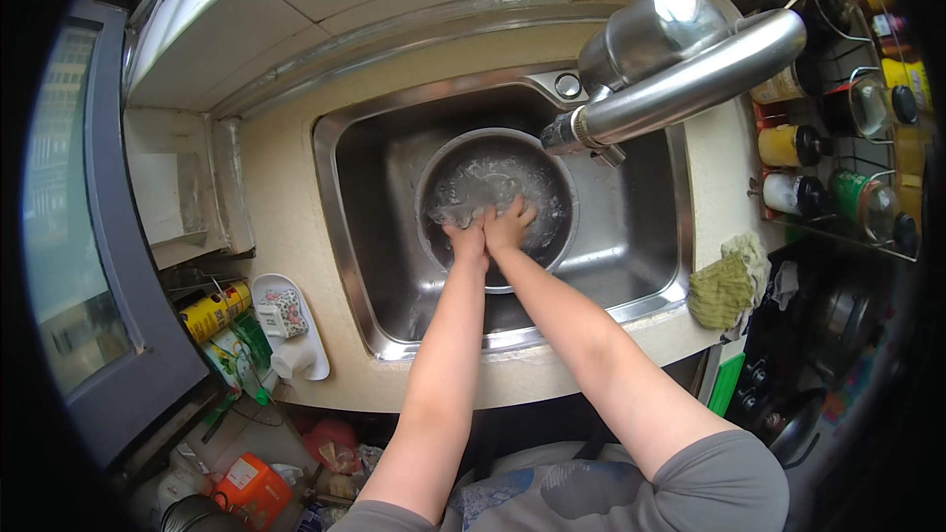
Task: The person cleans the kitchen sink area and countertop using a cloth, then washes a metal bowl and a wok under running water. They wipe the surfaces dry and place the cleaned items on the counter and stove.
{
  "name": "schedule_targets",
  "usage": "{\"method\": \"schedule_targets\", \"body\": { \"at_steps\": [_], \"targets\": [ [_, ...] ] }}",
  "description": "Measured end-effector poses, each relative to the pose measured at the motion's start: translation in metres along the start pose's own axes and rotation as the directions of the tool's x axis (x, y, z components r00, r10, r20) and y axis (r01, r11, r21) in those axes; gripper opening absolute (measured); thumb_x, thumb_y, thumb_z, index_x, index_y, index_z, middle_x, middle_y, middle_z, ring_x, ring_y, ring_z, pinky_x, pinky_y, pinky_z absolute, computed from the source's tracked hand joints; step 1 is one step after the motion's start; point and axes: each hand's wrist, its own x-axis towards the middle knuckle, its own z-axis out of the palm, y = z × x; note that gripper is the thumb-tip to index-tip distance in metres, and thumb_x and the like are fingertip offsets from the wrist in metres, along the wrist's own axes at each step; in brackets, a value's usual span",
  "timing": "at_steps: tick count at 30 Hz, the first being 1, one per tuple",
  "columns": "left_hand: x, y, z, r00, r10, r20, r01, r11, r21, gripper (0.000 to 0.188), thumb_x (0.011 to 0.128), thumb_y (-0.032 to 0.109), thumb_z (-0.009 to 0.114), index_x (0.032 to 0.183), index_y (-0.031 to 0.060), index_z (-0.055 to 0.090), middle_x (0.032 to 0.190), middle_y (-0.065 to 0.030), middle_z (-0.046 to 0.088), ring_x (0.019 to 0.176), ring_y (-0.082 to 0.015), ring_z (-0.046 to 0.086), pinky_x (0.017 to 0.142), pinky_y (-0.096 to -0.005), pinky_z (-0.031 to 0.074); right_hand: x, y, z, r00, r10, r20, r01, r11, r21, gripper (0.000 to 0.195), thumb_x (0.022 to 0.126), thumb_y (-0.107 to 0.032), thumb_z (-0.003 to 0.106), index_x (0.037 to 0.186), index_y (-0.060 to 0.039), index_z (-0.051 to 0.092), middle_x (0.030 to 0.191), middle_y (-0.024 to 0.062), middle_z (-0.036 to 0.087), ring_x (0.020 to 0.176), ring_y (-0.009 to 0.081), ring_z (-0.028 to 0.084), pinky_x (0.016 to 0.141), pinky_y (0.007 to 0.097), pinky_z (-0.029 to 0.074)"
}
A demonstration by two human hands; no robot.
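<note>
A round metal basin (497, 134) stands in the stainless steel sink (628, 266), with rippling water in it. My left hand (467, 240) is in the left part of the basin, at the water, its fingers partly hidden. Touching or very close beside it, my right hand (508, 225) has its fingers spread at the water's surface. A clear, shiny patch lies in front of both hands; whether it is only water or something see-through cannot be told. The steel faucet (687, 85) reaches in from the upper right, its spout end above the basin's right rim.
Green cloths (720, 288) lie at the counter's right edge. On the left, a white tray (314, 343) holds a patterned box and a white cup-like item. A wire rack (850, 222) with several jars stands at the right. A grey-framed window (111, 162) is at far left.
</note>
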Motion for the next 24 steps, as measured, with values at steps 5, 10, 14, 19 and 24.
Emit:
{"method": "schedule_targets", "body": {
  "at_steps": [5,10,14,19,24],
  "targets": [
    [-0.005,0.029,-0.026,0.965,-0.102,0.241,0.092,0.994,0.054,0.042,0.086,0.004,0.06,0.125,0.0009,0.043,0.111,-0.0163,0.059,0.099,-0.0279,0.061,0.082,-0.0403,0.052,-0.026,0.016,-0.021,0.937,-0.109,0.333,-0.048,0.901,0.431,0.045,0.086,-0.033,0.055,0.121,-0.0032,0.053,0.12,0.0237,0.057,0.111,0.0413,0.053,0.094,0.0419,0.042],
    [-0.09,0.076,-0.021,0.909,-0.059,0.413,0.033,0.997,0.07,0.022,0.09,-0.001,0.047,0.109,-0.0038,0.056,0.105,-0.015,0.061,0.097,-0.0261,0.062,0.084,-0.0366,0.051,-0.073,-0.023,-0.125,0.972,-0.145,0.184,-0.001,0.78,0.626,0.03,0.082,-0.028,0.064,0.097,-0.0013,0.063,0.092,0.0166,0.068,0.085,0.0241,0.064,0.076,0.0353,0.048],
    [-0.169,0.121,-0.027,0.711,-0.164,0.683,0.045,0.981,0.188,0.025,0.092,0.013,0.044,0.108,0.0015,0.059,0.108,-0.0119,0.061,0.098,-0.025,0.061,0.084,-0.0441,0.051,-0.077,-0.032,-0.165,0.903,-0.416,0.111,0.2,0.633,0.748,0.024,0.08,-0.024,0.067,0.085,-0.0004,0.062,0.08,0.0094,0.066,0.075,0.016,0.061,0.068,0.0329,0.049],
    [-0.198,0.173,-0.037,0.246,-0.171,0.954,0.062,0.985,0.16,0.041,0.094,0.035,0.045,0.122,0.0072,0.056,0.13,-0.0132,0.054,0.12,-0.0352,0.05,0.096,-0.0594,0.043,-0.076,-0.067,-0.2,0.417,-0.813,-0.407,0.874,0.234,0.427,0.026,0.066,-0.026,0.069,0.078,-0.0029,0.064,0.111,0.0132,0.057,0.106,0.0317,0.052,0.088,0.0439,0.042],
    [-0.217,0.196,-0.023,0.251,-0.286,0.925,-0.318,0.878,0.357,0.069,0.076,0.015,0.069,0.137,0.011,0.036,0.124,-0.0084,0.05,0.113,-0.0258,0.054,0.093,-0.0425,0.048,-0.103,-0.098,-0.256,0.302,-0.95,0.08,0.649,0.266,0.713,0.041,0.083,-0.034,0.061,0.116,-0.0112,0.06,0.123,0.0176,0.05,0.118,0.0343,0.045,0.099,0.0418,0.037]
  ]
}}
